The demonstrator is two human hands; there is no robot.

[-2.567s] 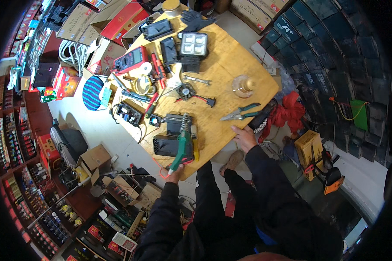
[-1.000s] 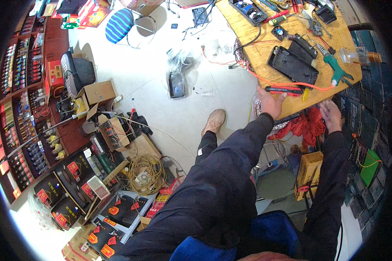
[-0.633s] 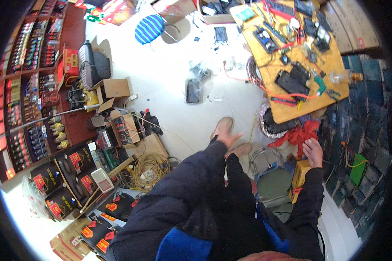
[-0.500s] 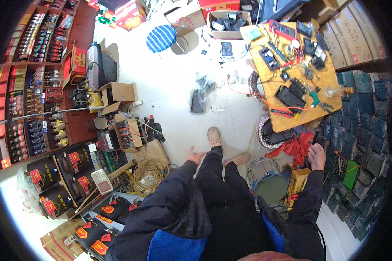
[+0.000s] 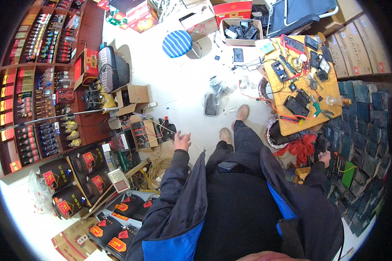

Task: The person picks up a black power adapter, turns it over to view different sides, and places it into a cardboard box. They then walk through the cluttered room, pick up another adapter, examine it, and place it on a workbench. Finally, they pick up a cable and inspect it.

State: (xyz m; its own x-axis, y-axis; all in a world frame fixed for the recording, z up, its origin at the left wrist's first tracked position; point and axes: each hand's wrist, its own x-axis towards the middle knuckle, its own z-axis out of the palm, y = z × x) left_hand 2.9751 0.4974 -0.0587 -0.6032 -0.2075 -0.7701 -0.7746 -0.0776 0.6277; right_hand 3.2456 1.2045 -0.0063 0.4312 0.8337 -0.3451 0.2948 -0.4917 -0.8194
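I see the cluttered table beyond the red bundle, which lies near my right hand, its grip unclear; my left hand hangs loosely spread near an open carton.

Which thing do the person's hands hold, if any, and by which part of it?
Nothing is held: the left hand is open and empty, and the right hand shows no object.
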